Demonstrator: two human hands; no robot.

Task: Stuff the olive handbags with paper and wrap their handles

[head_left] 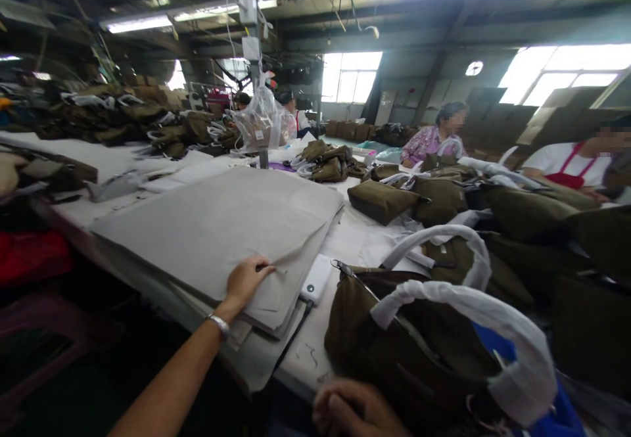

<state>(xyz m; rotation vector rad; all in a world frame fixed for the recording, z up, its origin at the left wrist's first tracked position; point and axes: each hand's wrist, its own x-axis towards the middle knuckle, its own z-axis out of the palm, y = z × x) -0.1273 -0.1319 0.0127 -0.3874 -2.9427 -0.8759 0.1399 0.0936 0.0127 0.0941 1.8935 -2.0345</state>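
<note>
My left hand (248, 281), a bangle at its wrist, is on a stack of large grey paper sheets (211, 227). Its thumb and fingers pinch the top sheet close to the near right corner, where the paper creases and lifts a little. At the bottom edge, my right hand (357, 407) has its fingers curled in a loose fist, with nothing visible in them. Just beyond it is a dark olive handbag (394, 332), unzipped at the top, whose handles (458, 299) are wrapped in white tissue.
A white power bank (317, 279) with a black cable lies between stack and handbag. More olive bags (384, 200) crowd the table's right side and far left. A metal post (263, 158) with a hanging plastic bag rises behind the stack. Co-workers (434, 138) sit across the table.
</note>
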